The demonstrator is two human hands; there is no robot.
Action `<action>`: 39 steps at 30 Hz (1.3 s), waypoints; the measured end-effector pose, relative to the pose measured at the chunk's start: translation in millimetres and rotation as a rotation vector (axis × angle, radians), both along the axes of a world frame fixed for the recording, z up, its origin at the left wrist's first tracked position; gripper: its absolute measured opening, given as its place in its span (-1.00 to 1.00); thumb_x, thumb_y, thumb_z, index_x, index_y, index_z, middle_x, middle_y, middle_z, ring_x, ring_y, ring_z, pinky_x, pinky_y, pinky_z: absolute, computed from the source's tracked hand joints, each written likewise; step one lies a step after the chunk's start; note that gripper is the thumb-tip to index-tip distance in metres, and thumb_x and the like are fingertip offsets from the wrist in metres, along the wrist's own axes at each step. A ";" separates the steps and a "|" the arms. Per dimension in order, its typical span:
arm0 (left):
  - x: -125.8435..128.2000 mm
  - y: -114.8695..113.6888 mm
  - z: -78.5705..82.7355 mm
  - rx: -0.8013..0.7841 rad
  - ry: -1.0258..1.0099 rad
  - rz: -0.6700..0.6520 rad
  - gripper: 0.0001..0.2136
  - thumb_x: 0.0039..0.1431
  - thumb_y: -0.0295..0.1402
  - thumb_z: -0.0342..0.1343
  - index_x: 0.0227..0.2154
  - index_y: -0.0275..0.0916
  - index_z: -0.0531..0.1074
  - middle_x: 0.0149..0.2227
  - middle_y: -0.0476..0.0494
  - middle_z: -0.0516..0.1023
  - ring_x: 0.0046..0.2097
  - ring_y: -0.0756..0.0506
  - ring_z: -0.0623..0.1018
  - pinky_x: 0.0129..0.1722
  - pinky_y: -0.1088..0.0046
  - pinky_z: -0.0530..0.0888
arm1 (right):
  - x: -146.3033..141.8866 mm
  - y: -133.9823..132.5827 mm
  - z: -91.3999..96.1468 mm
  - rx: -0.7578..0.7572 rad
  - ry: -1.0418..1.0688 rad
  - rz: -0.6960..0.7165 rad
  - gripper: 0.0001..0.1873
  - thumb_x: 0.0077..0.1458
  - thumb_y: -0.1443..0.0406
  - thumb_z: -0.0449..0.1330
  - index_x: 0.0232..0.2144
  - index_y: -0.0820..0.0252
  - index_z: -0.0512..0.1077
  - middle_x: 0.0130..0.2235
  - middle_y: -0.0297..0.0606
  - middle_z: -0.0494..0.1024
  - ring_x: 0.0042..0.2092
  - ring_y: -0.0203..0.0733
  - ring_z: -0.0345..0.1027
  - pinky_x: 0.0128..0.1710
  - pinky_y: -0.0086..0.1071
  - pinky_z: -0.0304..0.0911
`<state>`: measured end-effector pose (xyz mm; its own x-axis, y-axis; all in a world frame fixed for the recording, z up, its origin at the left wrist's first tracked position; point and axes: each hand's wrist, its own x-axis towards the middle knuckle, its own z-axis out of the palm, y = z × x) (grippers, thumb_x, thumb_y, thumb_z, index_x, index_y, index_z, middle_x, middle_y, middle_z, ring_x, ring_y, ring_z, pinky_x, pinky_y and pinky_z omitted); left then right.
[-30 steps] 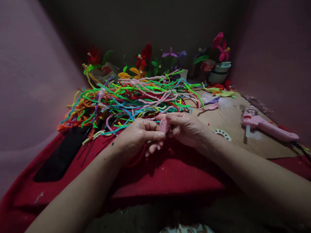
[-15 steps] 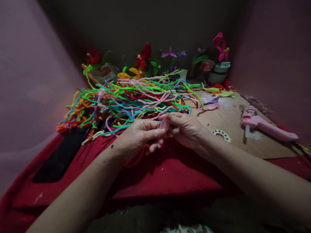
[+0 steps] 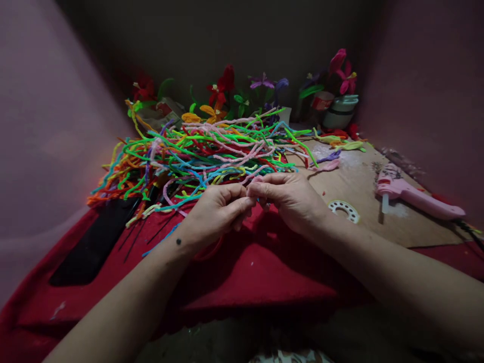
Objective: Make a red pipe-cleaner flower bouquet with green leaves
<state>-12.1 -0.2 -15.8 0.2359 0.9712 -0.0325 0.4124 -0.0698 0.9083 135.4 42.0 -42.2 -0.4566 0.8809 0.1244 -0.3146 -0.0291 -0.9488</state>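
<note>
My left hand [image 3: 215,214] and my right hand [image 3: 289,196] meet fingertip to fingertip over the red cloth [image 3: 245,267]. Both are pinched shut on a small pink pipe-cleaner piece [image 3: 258,179], which the fingers almost wholly hide; only a pink strand shows above my right thumb. Just beyond the hands lies a big tangled heap of coloured pipe cleaners [image 3: 204,151].
A pink glue gun [image 3: 412,196] and a white ring-shaped tape holder [image 3: 343,209] lie on brown cardboard [image 3: 370,222] at the right. A black flat object [image 3: 94,242] rests at the left. Pipe-cleaner flowers [image 3: 223,91] and a white pot [image 3: 340,113] stand at the back.
The hands rose slightly and closed together, so the pink piece, plainly visible before, is now mostly hidden. A blue strand now shows near my left wrist.
</note>
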 end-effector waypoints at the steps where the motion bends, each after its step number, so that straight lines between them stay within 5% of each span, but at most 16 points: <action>1: 0.4 0.0 -0.4 0.050 0.042 0.010 -0.81 0.09 -0.33 0.00 -0.57 -0.28 0.33 -0.66 0.08 0.25 -0.61 0.09 0.22 -0.61 0.61 0.18 | 0.4 -0.9 -0.3 0.025 -0.023 -0.015 -0.83 -0.15 0.25 0.28 -0.59 0.28 0.46 -0.55 -0.35 0.41 -0.51 -0.38 0.16 -0.50 -0.44 0.05; 5: 1.4 -0.1 -0.9 0.231 0.193 0.038 -0.83 0.03 -0.40 0.04 -0.63 -0.28 0.36 -0.66 0.06 0.30 -0.57 0.08 0.28 -0.57 0.61 0.20 | 1.8 -4.7 0.2 0.071 -0.099 -0.086 -0.83 -0.10 0.28 0.23 -0.63 0.26 0.43 -0.59 -0.38 0.39 -0.54 -0.39 0.14 -0.50 -0.44 0.05; 11: -3.2 0.7 2.4 -0.122 -0.048 0.042 -0.80 0.08 -0.29 0.04 -0.56 -0.29 0.38 -0.66 0.00 0.42 -0.65 0.07 0.33 -0.65 0.61 0.24 | 1.5 -2.5 4.5 0.106 -0.101 -0.073 -0.81 -0.05 0.30 0.19 -0.63 0.27 0.42 -0.57 -0.35 0.39 -0.52 -0.38 0.17 -0.49 -0.44 0.07; 18: -4.1 2.5 -0.2 -0.048 -0.204 0.120 -0.80 0.10 -0.27 0.05 -0.51 -0.30 0.39 -0.65 0.03 0.39 -0.62 0.08 0.34 -0.62 0.61 0.29 | -3.6 -1.1 -0.5 -0.076 0.046 -0.024 -0.76 -0.20 0.20 0.31 -0.53 0.26 0.42 -0.49 -0.34 0.40 -0.51 -0.38 0.20 -0.50 -0.44 0.10; 27: 2.2 0.1 0.9 0.061 -0.015 0.175 -0.80 0.12 -0.30 0.01 -0.45 -0.32 0.41 -0.65 0.00 0.41 -0.61 0.06 0.36 -0.62 0.60 0.27 | -5.2 -2.8 -3.3 -0.028 -0.044 -0.057 -0.87 -0.12 0.35 0.17 -0.63 0.25 0.34 -0.61 -0.41 0.30 -0.58 -0.40 0.13 -0.56 -0.45 0.05; 31: 4.8 0.4 -10.5 0.300 0.136 0.190 -0.82 0.15 -0.35 -0.02 -0.43 -0.32 0.43 -0.62 -0.01 0.43 -0.59 0.05 0.37 -0.57 0.58 0.30 | -6.1 -4.4 -3.6 -0.057 -0.076 -0.048 -0.92 -0.13 0.41 0.10 -0.61 0.26 0.34 -0.62 -0.41 0.30 -0.61 -0.41 0.12 -0.61 -0.47 0.05; 36: 4.0 3.0 -29.4 0.882 0.551 0.152 -0.86 0.15 -0.44 -0.05 -0.38 -0.34 0.41 -0.45 -0.13 0.49 -0.42 -0.01 0.46 -0.41 0.52 0.37 | -9.8 -5.7 -6.0 -0.183 0.049 -0.006 -0.90 -0.15 0.42 0.04 -0.60 0.27 0.35 -0.60 -0.37 0.32 -0.58 -0.37 0.16 -0.65 -0.48 0.10; 39: 2.6 3.1 -34.3 1.028 0.760 0.087 -0.83 0.18 -0.47 -0.11 -0.40 -0.34 0.38 -0.45 -0.16 0.46 -0.39 -0.03 0.46 -0.42 0.50 0.37 | -11.2 -5.6 -10.2 -0.230 0.080 -0.008 -0.91 -0.16 0.41 0.05 -0.57 0.26 0.36 -0.58 -0.37 0.34 -0.58 -0.37 0.17 -0.66 -0.50 0.11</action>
